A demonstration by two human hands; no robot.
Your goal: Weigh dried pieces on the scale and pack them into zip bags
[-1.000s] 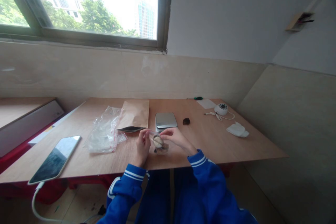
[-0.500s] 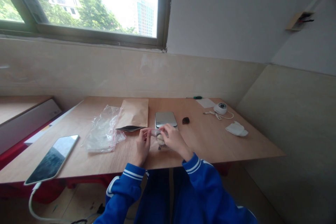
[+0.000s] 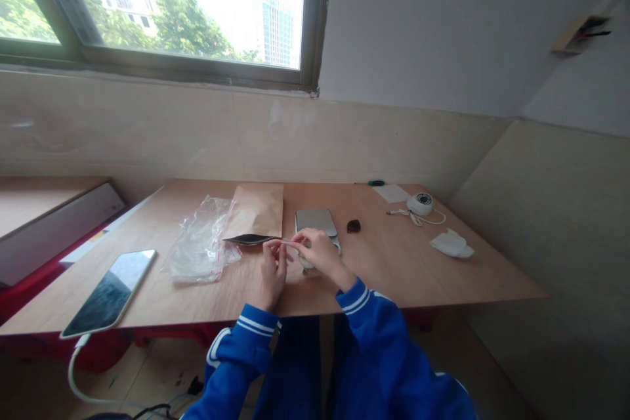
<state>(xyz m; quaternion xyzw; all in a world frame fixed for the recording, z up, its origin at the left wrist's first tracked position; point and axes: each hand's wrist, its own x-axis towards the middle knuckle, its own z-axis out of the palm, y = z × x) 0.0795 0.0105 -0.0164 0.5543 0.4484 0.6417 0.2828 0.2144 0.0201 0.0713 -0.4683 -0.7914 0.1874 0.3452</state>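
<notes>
A small clear plastic bag (image 3: 307, 265) with pale contents hangs between my hands, close over the front of the table. My left hand (image 3: 273, 270) pinches one end of its top edge between thumb and fingers. On that same edge, my right hand (image 3: 322, 254) is closed and partly covers the bag. What exactly lies inside is too small to make out. Just behind my right hand sits a flat scale with a silver plate (image 3: 315, 219). A brown paper pouch (image 3: 259, 207) lies behind my left hand, its dark mouth gaping toward me.
Left of the pouch are crumpled clear plastic bags (image 3: 199, 246) and a phone (image 3: 111, 294) with a cable. To the right lie a small dark brown object (image 3: 353, 226), a green-handled screwdriver (image 3: 377, 182), white paper (image 3: 392, 193), a white corded device (image 3: 420, 204) and a crumpled white wrapper (image 3: 451, 244).
My right hand has shifted left along the bag's top edge, closer to my left hand, and hides more of the bag. The whole view has turned slightly left.
</notes>
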